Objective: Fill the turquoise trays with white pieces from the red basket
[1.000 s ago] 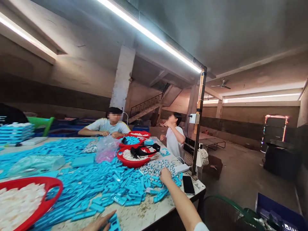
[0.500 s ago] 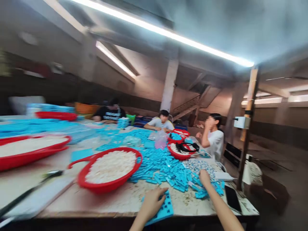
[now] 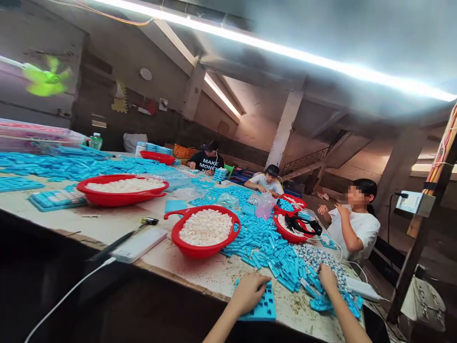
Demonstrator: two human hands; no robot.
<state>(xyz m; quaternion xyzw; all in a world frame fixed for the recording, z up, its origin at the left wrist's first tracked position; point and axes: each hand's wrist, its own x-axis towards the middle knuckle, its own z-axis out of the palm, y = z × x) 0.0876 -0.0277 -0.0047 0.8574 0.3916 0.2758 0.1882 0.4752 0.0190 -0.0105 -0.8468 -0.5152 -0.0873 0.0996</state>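
Observation:
My left hand lies over a light blue plastic plate with rows of square holes at the table's front edge. Its index finger and thumb are apart; the other fingers are partly hidden. To the right, my right hand reaches down with fingers bent between a heap of small blue-and-white pieces and a pile of blue plastic strips. Its fingertips are hidden, so what they hold cannot be made out.
Red baskets of white pieces stand left of my hands, the nearest basket close by. A white power bank and a phone lie near the edge. Three people sit across the table. A wooden post rises at right.
The view has swung left, so the scene sits further right in the picture. My left hand stays on the blue plate, my right hand stays at the heap.

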